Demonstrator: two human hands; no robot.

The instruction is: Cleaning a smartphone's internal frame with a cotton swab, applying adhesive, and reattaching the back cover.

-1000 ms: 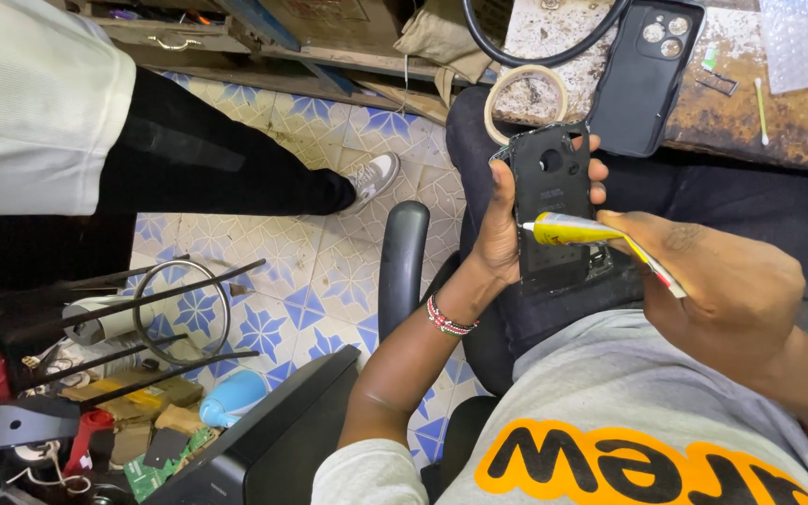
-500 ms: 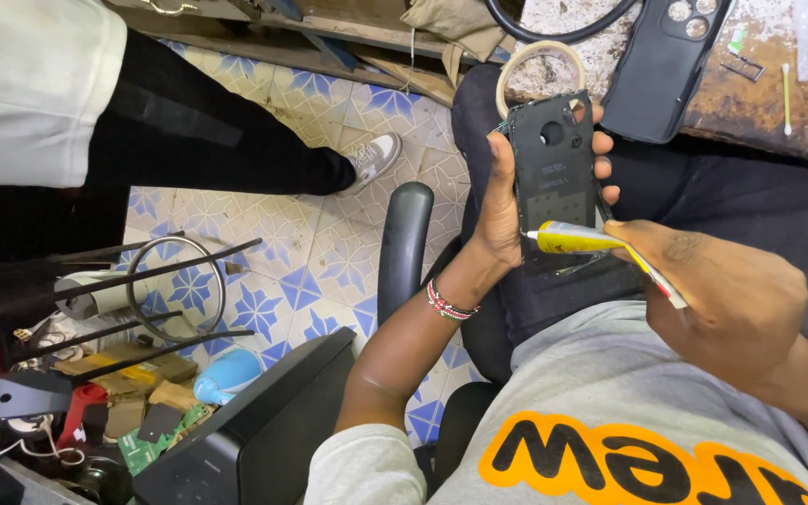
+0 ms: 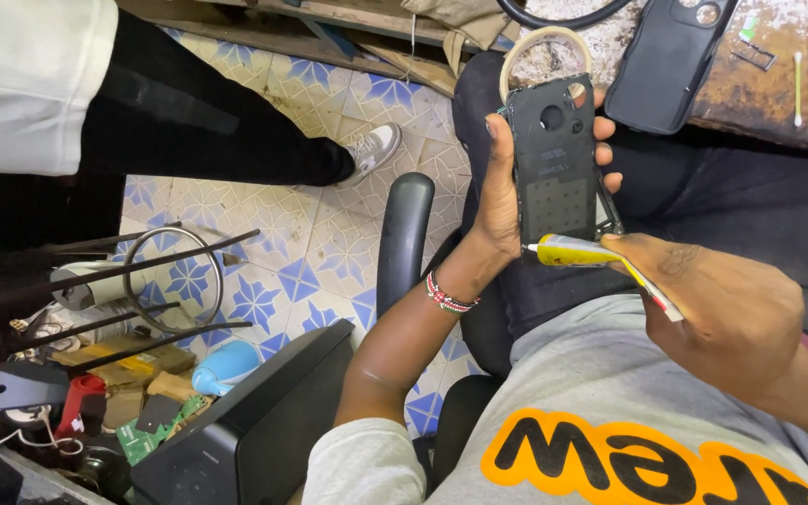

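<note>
While the left hand [image 3: 507, 192] props a dark phone frame [image 3: 556, 164] upright over the lap, the right hand [image 3: 731, 313] pinches a small yellow glue tube [image 3: 577, 251], nozzle at the frame's lower left edge.

Both grips are clenched on what they hold. I'd judge the frame light, thin and easily flexed, best held by its long edges; the tube is soft and will ooze if squeezed. A black phone case [image 3: 666, 61] lies on the far counter [image 3: 759, 89].

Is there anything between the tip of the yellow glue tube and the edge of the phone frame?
Nothing visible: the yellow glue tube in the right hand points its tip at the lower left edge of the phone frame, which the left hand grips.
</note>
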